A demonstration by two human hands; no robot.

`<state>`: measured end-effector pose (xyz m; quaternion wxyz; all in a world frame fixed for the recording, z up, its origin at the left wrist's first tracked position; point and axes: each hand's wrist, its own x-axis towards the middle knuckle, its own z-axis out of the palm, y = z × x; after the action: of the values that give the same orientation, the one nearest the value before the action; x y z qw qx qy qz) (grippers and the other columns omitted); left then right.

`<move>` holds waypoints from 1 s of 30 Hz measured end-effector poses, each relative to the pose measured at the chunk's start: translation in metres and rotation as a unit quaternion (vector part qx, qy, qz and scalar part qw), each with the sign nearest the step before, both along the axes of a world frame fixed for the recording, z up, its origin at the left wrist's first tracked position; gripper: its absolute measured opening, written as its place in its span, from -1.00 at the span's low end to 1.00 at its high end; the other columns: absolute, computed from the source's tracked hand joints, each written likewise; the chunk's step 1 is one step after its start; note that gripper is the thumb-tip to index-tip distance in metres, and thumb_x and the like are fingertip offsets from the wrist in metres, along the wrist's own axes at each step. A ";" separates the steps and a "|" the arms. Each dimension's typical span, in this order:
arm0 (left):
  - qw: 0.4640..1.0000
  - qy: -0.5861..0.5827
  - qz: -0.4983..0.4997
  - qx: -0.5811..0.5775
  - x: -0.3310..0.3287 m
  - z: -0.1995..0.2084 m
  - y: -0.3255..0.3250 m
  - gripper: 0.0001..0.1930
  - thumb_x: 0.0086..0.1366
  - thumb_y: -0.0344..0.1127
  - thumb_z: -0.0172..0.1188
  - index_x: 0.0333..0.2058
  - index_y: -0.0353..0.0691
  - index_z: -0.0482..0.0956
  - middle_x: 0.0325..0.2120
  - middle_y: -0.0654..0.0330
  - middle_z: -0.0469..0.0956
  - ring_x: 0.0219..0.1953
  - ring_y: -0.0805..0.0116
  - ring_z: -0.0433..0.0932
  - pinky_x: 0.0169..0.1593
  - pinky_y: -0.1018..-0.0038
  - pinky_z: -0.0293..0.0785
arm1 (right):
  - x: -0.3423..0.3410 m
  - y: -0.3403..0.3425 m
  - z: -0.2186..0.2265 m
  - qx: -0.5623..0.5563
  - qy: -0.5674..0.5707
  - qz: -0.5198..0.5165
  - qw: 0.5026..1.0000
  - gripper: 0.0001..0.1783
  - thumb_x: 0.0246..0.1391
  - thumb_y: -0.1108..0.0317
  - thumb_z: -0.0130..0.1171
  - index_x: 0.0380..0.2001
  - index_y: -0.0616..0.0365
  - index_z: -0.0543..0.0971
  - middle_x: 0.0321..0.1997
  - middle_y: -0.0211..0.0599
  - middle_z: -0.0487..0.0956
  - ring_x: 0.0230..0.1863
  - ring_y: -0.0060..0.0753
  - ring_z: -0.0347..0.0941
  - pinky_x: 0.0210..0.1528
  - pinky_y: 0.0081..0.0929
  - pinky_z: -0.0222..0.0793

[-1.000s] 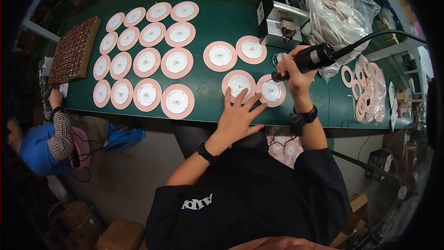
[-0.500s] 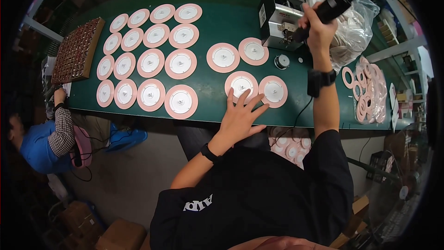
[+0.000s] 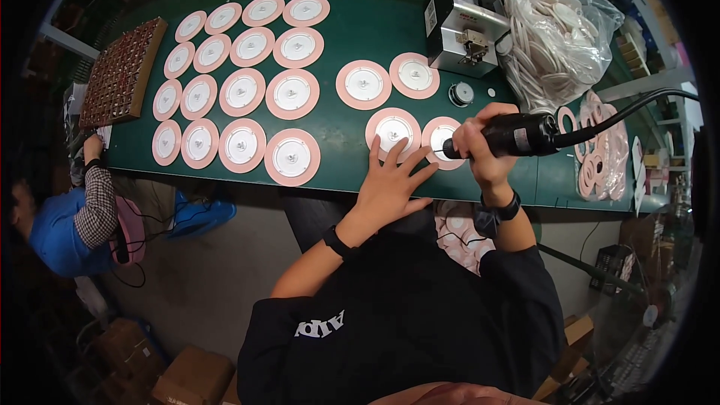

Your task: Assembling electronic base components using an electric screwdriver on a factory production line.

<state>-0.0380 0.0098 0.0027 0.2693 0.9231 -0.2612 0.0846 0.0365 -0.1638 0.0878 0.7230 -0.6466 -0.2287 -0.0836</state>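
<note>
My left hand [image 3: 384, 193] lies with fingers spread at the near edge of a pink-rimmed white disc [image 3: 391, 121], fingertips over its rim. A second pink-rimmed disc [image 3: 440, 126] sits just right of it, partly covered by my right hand [image 3: 484, 151]. That hand is wrapped round a black corded electric screwdriver [image 3: 521, 135], held sideways. Its thin bit points left and ends close to my left fingertips; whether it touches anything cannot be told. Two more such discs, one at left [image 3: 364, 85] and one at right [image 3: 415, 75], lie just beyond.
A silver-and-black screw feeder [image 3: 466, 26] stands far right, beside a round metal part [image 3: 460, 94] and a plastic bag of white discs [image 3: 551, 30]. Rows of pink-rimmed discs [image 3: 292, 157] fill the left. A compartment box [image 3: 124, 75] and a co-worker [image 3: 67, 229] are farther left.
My right hand has brought the screwdriver from the screw feeder toward me, down to the near discs. My left hand keeps its place on the disc. The view has shifted slightly.
</note>
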 end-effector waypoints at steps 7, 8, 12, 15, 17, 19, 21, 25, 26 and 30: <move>1.000 -0.005 0.001 0.004 0.000 0.000 -0.001 -0.35 0.13 0.19 0.34 0.19 0.16 0.53 0.31 0.30 0.35 0.37 -0.04 0.23 0.41 -0.40 -0.24 | -0.002 0.004 -0.007 0.030 0.035 0.000 0.999 -0.68 0.17 0.67 0.12 -0.09 0.20 0.29 -0.50 -0.29 0.43 -0.60 -0.51 0.35 -0.48 -0.45 0.40; 1.000 -0.006 0.002 0.005 0.000 0.000 -0.001 -0.35 0.13 0.19 0.34 0.19 0.16 0.53 0.31 0.30 0.35 0.37 -0.04 0.23 0.41 -0.41 -0.24 | -0.002 0.004 -0.008 0.030 0.034 0.000 0.999 -0.68 0.17 0.67 0.12 -0.09 0.20 0.29 -0.50 -0.29 0.43 -0.60 -0.51 0.35 -0.48 -0.45 0.40; 1.000 -0.007 0.002 0.001 -0.001 -0.001 -0.001 -0.35 0.12 0.19 0.34 0.19 0.16 0.53 0.31 0.31 0.34 0.37 -0.04 0.23 0.41 -0.41 -0.24 | -0.006 0.004 -0.008 -0.049 -0.025 0.001 0.998 -0.67 0.16 0.67 0.14 -0.08 0.21 0.29 -0.51 -0.30 0.44 -0.59 -0.51 0.37 -0.46 -0.48 0.43; 1.000 -0.006 0.001 0.001 -0.001 -0.001 -0.001 -0.34 0.12 0.19 0.34 0.19 0.16 0.53 0.31 0.31 0.34 0.37 -0.04 0.23 0.41 -0.41 -0.23 | -0.007 0.006 -0.007 -0.066 -0.031 -0.008 0.997 -0.65 0.16 0.67 0.15 -0.06 0.22 0.29 -0.50 -0.29 0.46 -0.57 -0.51 0.39 -0.44 -0.49 0.44; 1.000 -0.009 0.004 0.003 0.001 0.000 0.001 -0.34 0.12 0.20 0.34 0.19 0.16 0.53 0.31 0.31 0.33 0.37 -0.04 0.23 0.41 -0.41 -0.22 | -0.007 0.006 -0.007 -0.065 -0.032 -0.009 0.997 -0.65 0.16 0.66 0.15 -0.06 0.23 0.29 -0.49 -0.29 0.46 -0.56 -0.51 0.39 -0.44 -0.49 0.45; 1.000 -0.009 0.001 -0.002 -0.001 -0.001 0.001 -0.35 0.12 0.19 0.34 0.18 0.15 0.53 0.31 0.30 0.34 0.37 -0.05 0.23 0.41 -0.41 -0.21 | -0.007 0.006 -0.008 -0.064 -0.031 -0.014 0.997 -0.64 0.16 0.66 0.15 -0.04 0.23 0.29 -0.49 -0.28 0.47 -0.56 -0.51 0.39 -0.43 -0.49 0.45; 1.000 -0.011 0.003 -0.005 -0.002 -0.001 0.001 -0.35 0.12 0.19 0.34 0.18 0.15 0.53 0.30 0.30 0.34 0.37 -0.05 0.22 0.41 -0.41 -0.20 | -0.010 0.005 -0.007 -0.062 -0.036 -0.013 0.997 -0.64 0.16 0.66 0.15 -0.04 0.23 0.28 -0.48 -0.28 0.47 -0.56 -0.51 0.39 -0.43 -0.48 0.45; 1.000 -0.015 0.001 0.001 -0.002 -0.001 0.001 -0.35 0.12 0.19 0.34 0.18 0.15 0.53 0.30 0.29 0.34 0.37 -0.05 0.22 0.41 -0.41 -0.20 | -0.011 0.002 -0.006 -0.055 -0.042 -0.014 0.998 -0.63 0.17 0.65 0.15 -0.03 0.21 0.28 -0.47 -0.28 0.45 -0.56 -0.49 0.37 -0.43 -0.46 0.45; 1.000 -0.010 0.001 0.005 -0.002 0.000 0.002 -0.34 0.12 0.20 0.34 0.19 0.17 0.53 0.31 0.30 0.33 0.37 -0.05 0.22 0.41 -0.40 -0.20 | -0.011 0.001 -0.006 -0.052 -0.042 -0.015 0.998 -0.63 0.17 0.65 0.15 -0.02 0.21 0.28 -0.46 -0.27 0.45 -0.57 -0.49 0.36 -0.43 -0.44 0.44; 1.000 -0.001 0.003 0.014 -0.002 -0.001 0.002 -0.33 0.12 0.21 0.34 0.21 0.20 0.52 0.33 0.34 0.32 0.38 -0.03 0.21 0.42 -0.38 -0.21 | -0.009 -0.001 -0.004 -0.043 -0.050 -0.011 0.998 -0.63 0.17 0.66 0.14 -0.02 0.19 0.28 -0.46 -0.27 0.42 -0.57 -0.48 0.34 -0.44 -0.42 0.43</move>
<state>-0.0398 0.0117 0.0017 0.2556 0.9274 -0.2603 0.0830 0.0279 -0.1644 0.0841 0.6814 -0.6743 -0.2610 -0.1135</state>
